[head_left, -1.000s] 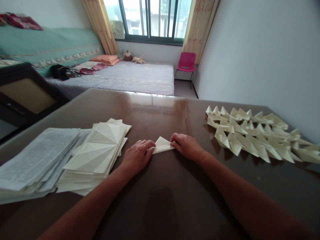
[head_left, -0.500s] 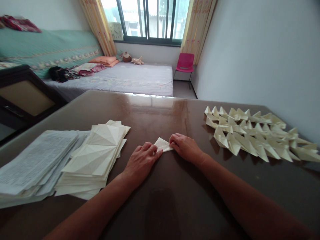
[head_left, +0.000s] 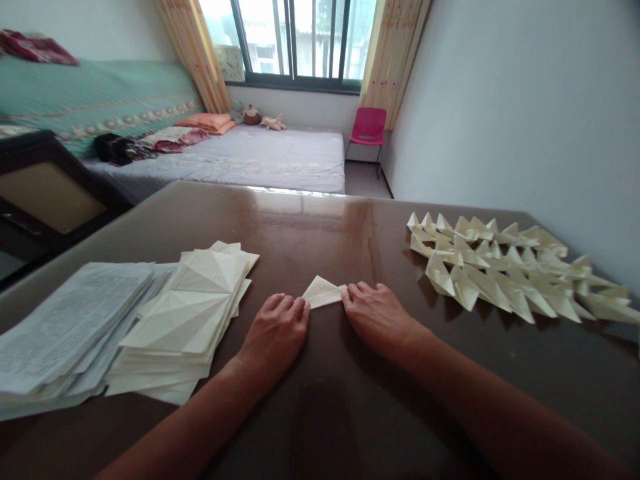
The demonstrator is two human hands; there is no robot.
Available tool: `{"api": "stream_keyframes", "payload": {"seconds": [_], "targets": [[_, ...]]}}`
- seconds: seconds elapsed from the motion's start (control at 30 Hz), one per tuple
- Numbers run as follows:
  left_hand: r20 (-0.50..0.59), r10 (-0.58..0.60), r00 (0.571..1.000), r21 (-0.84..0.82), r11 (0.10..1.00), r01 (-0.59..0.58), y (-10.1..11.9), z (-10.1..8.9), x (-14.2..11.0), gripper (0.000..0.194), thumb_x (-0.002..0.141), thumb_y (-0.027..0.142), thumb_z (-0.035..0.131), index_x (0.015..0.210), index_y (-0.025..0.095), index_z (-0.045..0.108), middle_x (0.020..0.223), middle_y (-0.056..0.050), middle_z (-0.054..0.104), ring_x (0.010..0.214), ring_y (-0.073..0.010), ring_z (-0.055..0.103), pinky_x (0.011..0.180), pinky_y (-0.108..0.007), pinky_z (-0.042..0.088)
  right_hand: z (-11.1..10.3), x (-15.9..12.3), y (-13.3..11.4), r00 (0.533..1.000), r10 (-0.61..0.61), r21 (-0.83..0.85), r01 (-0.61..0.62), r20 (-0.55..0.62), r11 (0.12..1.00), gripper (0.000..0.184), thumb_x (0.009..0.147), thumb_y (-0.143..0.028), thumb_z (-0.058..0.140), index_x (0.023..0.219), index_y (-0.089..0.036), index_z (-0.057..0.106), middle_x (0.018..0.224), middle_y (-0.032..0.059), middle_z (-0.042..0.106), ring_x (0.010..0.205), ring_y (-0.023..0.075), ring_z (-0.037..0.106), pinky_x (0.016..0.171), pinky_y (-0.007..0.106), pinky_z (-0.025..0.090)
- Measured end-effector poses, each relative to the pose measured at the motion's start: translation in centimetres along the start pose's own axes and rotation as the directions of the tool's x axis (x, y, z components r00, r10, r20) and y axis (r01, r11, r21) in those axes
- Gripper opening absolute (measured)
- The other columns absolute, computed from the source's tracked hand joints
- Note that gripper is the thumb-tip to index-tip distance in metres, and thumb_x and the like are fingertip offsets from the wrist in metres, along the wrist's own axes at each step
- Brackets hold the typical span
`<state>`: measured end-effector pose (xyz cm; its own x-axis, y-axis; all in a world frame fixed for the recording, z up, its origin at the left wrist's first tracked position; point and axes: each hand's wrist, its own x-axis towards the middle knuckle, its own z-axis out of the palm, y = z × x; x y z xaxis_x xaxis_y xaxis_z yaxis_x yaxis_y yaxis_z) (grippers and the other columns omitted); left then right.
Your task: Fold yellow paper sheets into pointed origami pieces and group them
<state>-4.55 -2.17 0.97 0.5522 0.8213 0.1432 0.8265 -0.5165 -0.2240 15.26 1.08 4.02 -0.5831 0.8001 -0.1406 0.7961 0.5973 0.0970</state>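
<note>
A small folded piece of cream paper (head_left: 323, 293) lies on the brown table between my hands, its peak pointing away from me. My left hand (head_left: 281, 327) is closed on the paper's left end, thumb hidden under the curled fingers. At the other end my right hand (head_left: 376, 312) has its fingers bunched together on the right corner. Left of my left hand is a stack of creased cream sheets (head_left: 183, 320), the top ones showing fan-shaped fold lines.
Rows of folded paper pieces (head_left: 500, 267) with pointed tips stand at the table's right. Printed sheets (head_left: 75, 320) are piled at the far left. Beyond the glossy table (head_left: 320, 233) are a bed (head_left: 280, 153) and a pink chair (head_left: 369, 125).
My left hand slid right along the paper's lower edge, then came back to its left end. My right hand has lowered a little and its fingers now lie over the right corner.
</note>
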Motion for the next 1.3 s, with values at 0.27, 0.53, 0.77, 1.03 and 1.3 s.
{"api": "stream_keyframes", "payload": {"seconds": [0.27, 0.53, 0.77, 1.03, 1.3], "targets": [[-0.009, -0.048, 0.999, -0.098, 0.994, 0.046, 0.2, 0.7, 0.6, 0.011, 0.084, 0.013, 0.053, 0.088, 0.016, 0.063, 0.095, -0.008, 0.06, 0.091, -0.0247, 0.053, 0.078, -0.038, 0.047, 1.7, 2.6, 5.6, 0.991, 0.093, 0.387, -0.049, -0.094, 0.921, 0.025, 0.086, -0.043, 0.057, 0.096, -0.02, 0.063, 0.094, 0.0039, 0.066, 0.079, 0.0149, 0.06, 0.064, 0.024, 0.039], [-0.165, -0.052, 0.985, -0.081, 0.996, 0.039, 0.6, 2.2, 1.3, 0.045, 0.09, 0.014, 0.047, 0.135, 0.015, 0.043, 0.127, -0.01, 0.054, 0.11, -0.0243, 0.052, 0.086, -0.035, 0.05, 4.8, 3.7, 4.4, 0.987, 0.052, 0.686, 0.069, -0.154, 0.724, 0.013, 0.079, -0.033, 0.065, 0.085, -0.021, 0.063, 0.072, -0.0034, 0.065, 0.065, 0.0106, 0.056, 0.058, 0.021, 0.035], [-0.117, -0.065, 0.991, -0.143, 0.989, 0.048, 0.2, 2.2, 1.3, 0.02, 0.089, 0.02, 0.054, 0.108, 0.024, 0.061, 0.096, -0.002, 0.064, 0.094, -0.0197, 0.057, 0.066, -0.028, 0.048, 4.5, 3.7, 4.4, 0.989, 0.057, 0.672, 0.053, -0.14, 0.739, 0.024, 0.072, -0.034, 0.072, 0.09, -0.022, 0.062, 0.078, -0.0027, 0.063, 0.066, 0.0104, 0.054, 0.057, 0.021, 0.034], [-0.305, -0.001, 0.952, -0.098, 0.995, -0.031, 0.3, 1.4, 0.9, 0.012, 0.088, 0.023, 0.056, 0.098, 0.022, 0.062, 0.08, 0.0, 0.063, 0.083, -0.0188, 0.054, 0.066, -0.029, 0.043, 4.0, 3.4, 4.7, 0.996, 0.063, 0.62, -0.009, -0.065, 0.785, 0.056, 0.055, -0.049, 0.081, 0.098, -0.022, 0.058, 0.092, -0.0007, 0.061, 0.075, 0.0129, 0.056, 0.062, 0.023, 0.038], [-0.209, -0.028, 0.978, -0.212, 0.977, -0.017, 0.6, 2.0, 1.1, 0.013, 0.092, 0.023, 0.05, 0.095, 0.023, 0.062, 0.095, -0.002, 0.063, 0.089, -0.0162, 0.057, 0.066, -0.025, 0.044, 3.1, 3.1, 4.5, 0.993, 0.096, 0.657, -0.12, 0.073, 0.744, 0.037, 0.064, -0.046, 0.076, 0.088, -0.022, 0.061, 0.077, -0.0019, 0.067, 0.066, 0.0125, 0.059, 0.057, 0.022, 0.038]]}}
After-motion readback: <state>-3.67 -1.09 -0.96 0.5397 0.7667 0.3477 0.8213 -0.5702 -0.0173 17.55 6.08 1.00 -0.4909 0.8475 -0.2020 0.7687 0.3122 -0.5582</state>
